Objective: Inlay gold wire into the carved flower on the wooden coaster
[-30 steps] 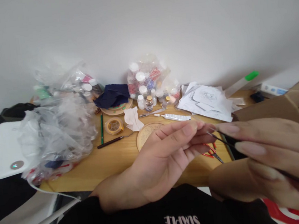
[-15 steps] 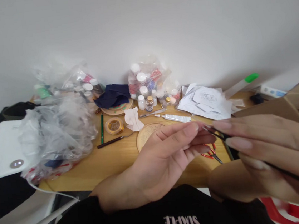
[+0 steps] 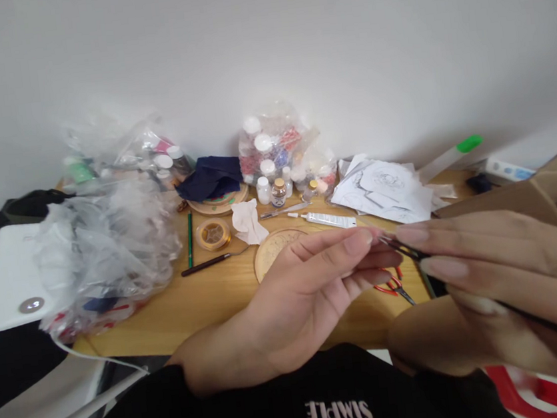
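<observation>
My left hand [image 3: 309,299] is raised over the table, palm toward me. Its thumb and index finger are pinched together on something too small to make out. From the right, my right hand [image 3: 497,278] grips slim black tweezers [image 3: 406,250] between thumb and fingers. Their pointed tips meet the left fingertips, and the long dark end runs back beneath the right hand. Partly hidden below the left fingers lie pliers with red handles [image 3: 397,287]. Behind the left wrist a round wooden disc [image 3: 272,253] with faint lines shows in part.
Behind the hands lie a white glue tube [image 3: 330,220], small bottles [image 3: 278,193], a tissue [image 3: 248,222], a spool of golden wire [image 3: 212,234] and a dark-handled tool [image 3: 207,265]. Drawn papers [image 3: 381,187] sit back right, near a cardboard box [image 3: 504,210]. Plastic bags [image 3: 112,248] fill the left.
The tweezers' tips have shifted very slightly at the left fingertips. Both hands otherwise keep their places, and the things on the table have not moved.
</observation>
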{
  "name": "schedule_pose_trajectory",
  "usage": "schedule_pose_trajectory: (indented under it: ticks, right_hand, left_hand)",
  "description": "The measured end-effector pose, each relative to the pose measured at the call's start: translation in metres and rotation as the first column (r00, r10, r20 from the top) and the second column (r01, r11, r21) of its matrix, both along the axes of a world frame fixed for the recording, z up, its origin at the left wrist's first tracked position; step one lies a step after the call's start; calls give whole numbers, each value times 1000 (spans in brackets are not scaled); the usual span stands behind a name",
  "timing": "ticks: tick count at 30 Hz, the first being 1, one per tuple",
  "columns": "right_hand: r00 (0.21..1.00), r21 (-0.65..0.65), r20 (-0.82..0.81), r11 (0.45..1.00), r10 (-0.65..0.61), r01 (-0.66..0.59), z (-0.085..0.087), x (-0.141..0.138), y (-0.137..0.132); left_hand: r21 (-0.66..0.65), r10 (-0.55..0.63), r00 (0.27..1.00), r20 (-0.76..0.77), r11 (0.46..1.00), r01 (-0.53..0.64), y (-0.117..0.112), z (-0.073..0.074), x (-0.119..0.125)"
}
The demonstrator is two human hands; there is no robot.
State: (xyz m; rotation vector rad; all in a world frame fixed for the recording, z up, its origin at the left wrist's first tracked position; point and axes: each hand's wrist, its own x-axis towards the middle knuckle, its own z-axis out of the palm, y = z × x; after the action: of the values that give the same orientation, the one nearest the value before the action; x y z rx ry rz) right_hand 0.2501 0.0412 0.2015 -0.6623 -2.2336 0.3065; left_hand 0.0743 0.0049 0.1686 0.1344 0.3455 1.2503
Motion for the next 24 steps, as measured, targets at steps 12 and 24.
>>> schedule_pose_trajectory:
  ticks: [12,24]
  right_hand:
    - [1000,39,12,999,-16,15,-5,2,2]
    - [998,12,51,999,47,-48,1,3,5]
  left_hand:
    - [-12,-2,1000,-26,1000,1,-1,0,0]
    - [-13,1,999,-34,1000,-2,0,-2,1]
